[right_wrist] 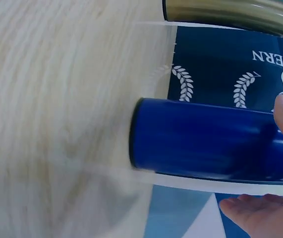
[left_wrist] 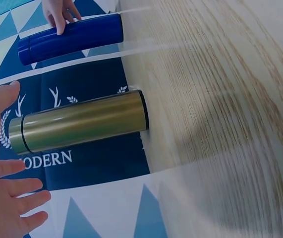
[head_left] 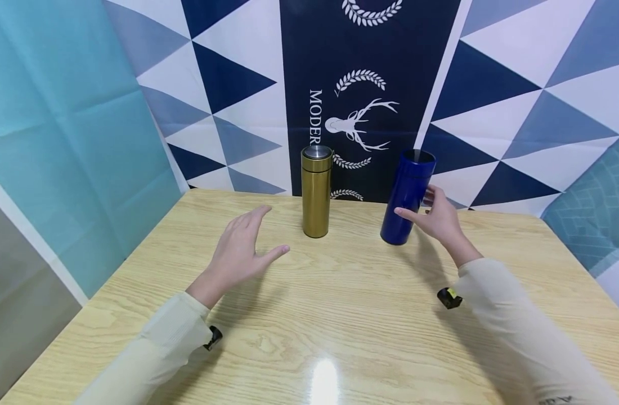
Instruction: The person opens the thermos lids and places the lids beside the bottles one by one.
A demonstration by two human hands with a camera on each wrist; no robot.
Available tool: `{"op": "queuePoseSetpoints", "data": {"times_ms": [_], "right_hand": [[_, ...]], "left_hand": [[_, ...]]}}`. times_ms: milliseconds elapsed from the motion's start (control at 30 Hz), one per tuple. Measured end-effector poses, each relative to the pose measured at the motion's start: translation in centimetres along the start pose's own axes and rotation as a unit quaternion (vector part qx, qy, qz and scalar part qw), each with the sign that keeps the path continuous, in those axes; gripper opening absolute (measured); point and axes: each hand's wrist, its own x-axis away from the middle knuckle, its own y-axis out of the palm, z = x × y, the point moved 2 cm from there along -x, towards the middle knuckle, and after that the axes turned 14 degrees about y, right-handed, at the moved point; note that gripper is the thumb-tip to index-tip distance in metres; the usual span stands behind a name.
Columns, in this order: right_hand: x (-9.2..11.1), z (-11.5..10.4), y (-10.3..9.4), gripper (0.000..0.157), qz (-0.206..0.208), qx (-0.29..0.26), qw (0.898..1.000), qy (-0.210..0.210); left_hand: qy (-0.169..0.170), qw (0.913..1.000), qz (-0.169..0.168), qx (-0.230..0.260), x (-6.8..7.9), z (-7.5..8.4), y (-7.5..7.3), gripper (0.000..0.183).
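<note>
A gold thermos bottle [head_left: 315, 202] with a silvery lid top stands upright on the wooden table, left of a blue thermos bottle [head_left: 407, 197] with a dark top. My left hand [head_left: 240, 251] hovers to the left of the gold bottle, thumb and fingers spread, touching nothing. Around the blue bottle's right side is my right hand [head_left: 437, 216]. Its thumb lies across the front, and the other fingers are partly hidden beyond it. In the right wrist view, a gap shows between these fingers [right_wrist: 245, 206] and the blue bottle; whether the thumb touches it, I cannot tell.
Behind the bottles hangs a patterned cloth [head_left: 238, 124] with triangles, a deer head and lettering. A turquoise cloth [head_left: 81, 129] borders the left side. The wooden table [head_left: 309, 315] extends toward me, with a bright light reflection near its front.
</note>
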Motion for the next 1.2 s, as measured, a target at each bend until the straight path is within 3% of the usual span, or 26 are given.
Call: {"op": "queuePoseSetpoints", "data": {"times_ms": [267,467,633,933,1200], "right_hand": [[-0.8,0.3,1.3,0.105,0.008,-0.088,0.996,0.022],[-1.3,0.3,2.1,0.103,-0.003,-0.147,0.988,0.044],[-1.6,0.5,2.5,0.098,0.001,-0.183,0.982,0.048],[-1.4,-0.2,2.9,0.087,0.031,-0.200,0.978,0.048],[0.2,-0.9,3.2,0.087,0.025,-0.214,0.974,0.069]], "left_hand": [[-0.025,0.9982,0.014,0.053,-0.1,-0.1,0.3,0.083],[-0.066,0.9913,0.006,0.113,-0.3,0.0,0.7,0.081],[-0.073,0.9872,0.004,0.142,-1.1,0.2,1.0,0.081],[-0.105,0.9704,0.003,0.217,-2.6,0.5,1.5,0.081],[-0.131,0.9562,0.008,0.261,-3.3,1.0,1.9,0.075]]}}
